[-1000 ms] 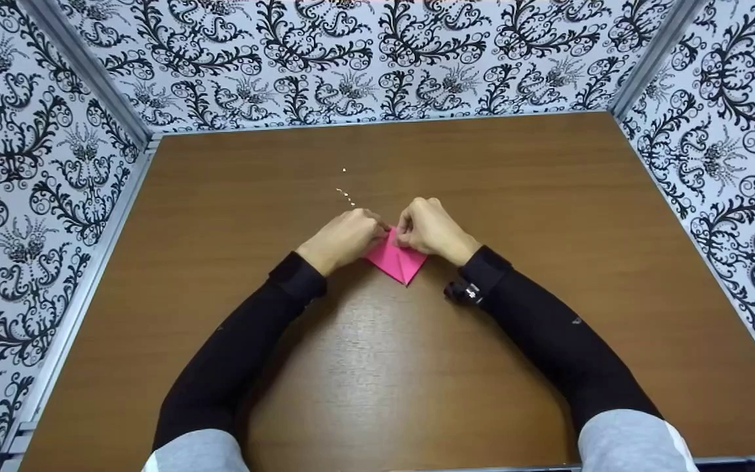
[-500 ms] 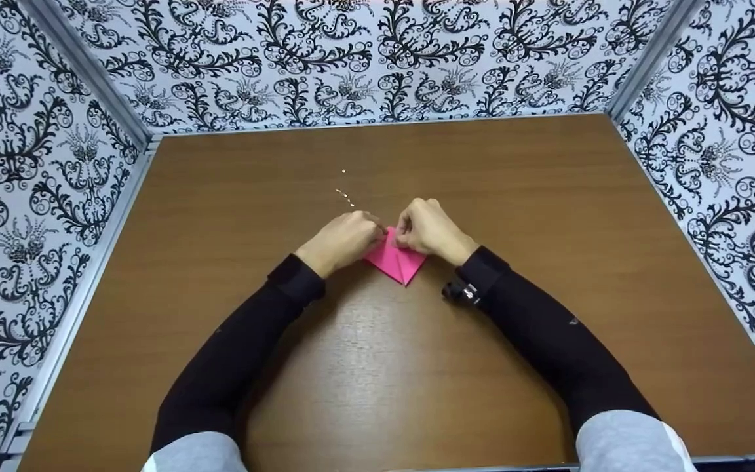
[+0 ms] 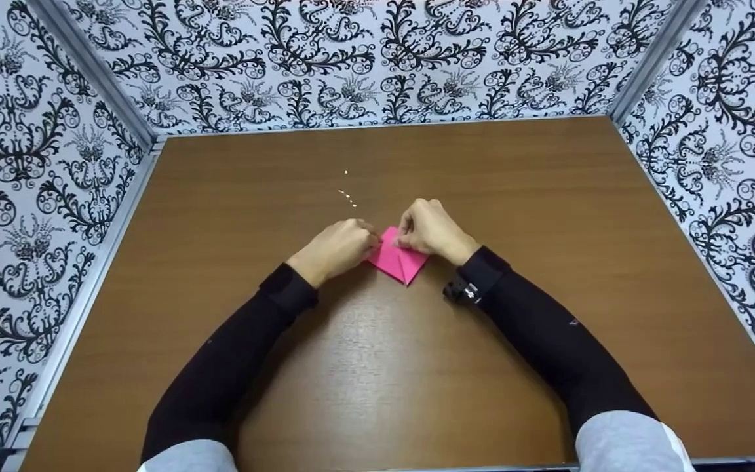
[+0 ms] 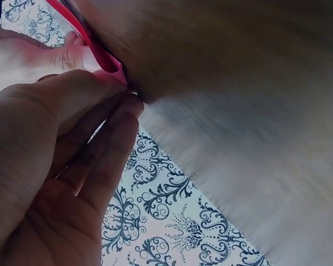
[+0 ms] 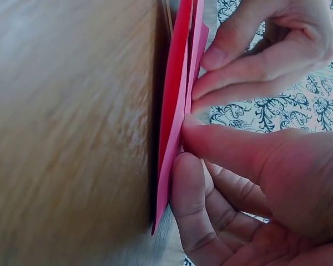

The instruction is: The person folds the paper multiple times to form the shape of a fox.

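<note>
A folded sheet of pink paper [image 3: 398, 261] lies on the brown table, one pointed corner toward the person. My left hand [image 3: 340, 245] pinches its left edge; in the left wrist view, thumb and fingers meet at a corner of the pink paper [image 4: 104, 57]. From the right, my right hand [image 3: 431, 229] pinches the upper part of the sheet between thumb and forefinger. Seen side-on in the right wrist view, the paper [image 5: 175, 105] has several layers, slightly parted, with both hands' fingers along one side. The hands cover the paper's left and right corners in the head view.
Small white bits [image 3: 348, 196] lie on the wooden table [image 3: 364, 393] beyond the left hand. Patterned black-and-white walls [image 3: 351, 65] close off the back and both sides, with grey metal rails at the corners. A small dark device [image 3: 461, 292] hangs at the right wrist.
My left hand has shifted slightly left and toward the person, leaving more of the paper's upper left edge showing. The right hand stays nearly in place.
</note>
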Tool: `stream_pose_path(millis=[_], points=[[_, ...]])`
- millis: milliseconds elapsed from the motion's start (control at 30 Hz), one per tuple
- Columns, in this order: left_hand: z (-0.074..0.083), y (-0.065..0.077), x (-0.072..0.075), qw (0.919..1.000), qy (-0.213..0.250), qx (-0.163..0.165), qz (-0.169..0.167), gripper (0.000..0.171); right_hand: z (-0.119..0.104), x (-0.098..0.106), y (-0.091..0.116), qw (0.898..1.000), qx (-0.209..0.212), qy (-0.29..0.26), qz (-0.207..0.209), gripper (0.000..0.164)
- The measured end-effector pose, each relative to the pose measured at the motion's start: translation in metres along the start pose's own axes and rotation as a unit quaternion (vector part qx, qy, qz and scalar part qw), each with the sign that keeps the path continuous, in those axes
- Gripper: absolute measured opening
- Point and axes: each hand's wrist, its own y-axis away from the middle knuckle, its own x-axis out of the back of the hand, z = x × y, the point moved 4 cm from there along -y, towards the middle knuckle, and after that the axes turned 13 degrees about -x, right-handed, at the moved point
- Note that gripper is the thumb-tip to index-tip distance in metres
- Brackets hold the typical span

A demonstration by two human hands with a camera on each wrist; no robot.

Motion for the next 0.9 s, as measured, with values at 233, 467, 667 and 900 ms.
stream_pose_path(millis=[233,467,667,900], points=[[0.005,0.011,0.002,0.9999,-0.008,-0.001,0.008,0.023,0.000,0.002,-0.001,1.000,-0.010,0.004,-0.008,0.011],[0.011,0.020,0.001,0.9995,-0.028,-0.011,0.006,0.020,0.001,0.002,0.000,1.000,-0.021,0.000,-0.014,0.013],[0.017,0.030,0.003,0.9993,-0.033,-0.012,0.012,0.017,0.000,0.002,0.000,1.000,-0.015,-0.004,-0.009,0.012],[0.025,0.043,0.005,0.9993,-0.031,-0.015,0.016,0.017,-0.001,0.001,0.002,1.000,-0.011,-0.005,-0.008,0.013]])
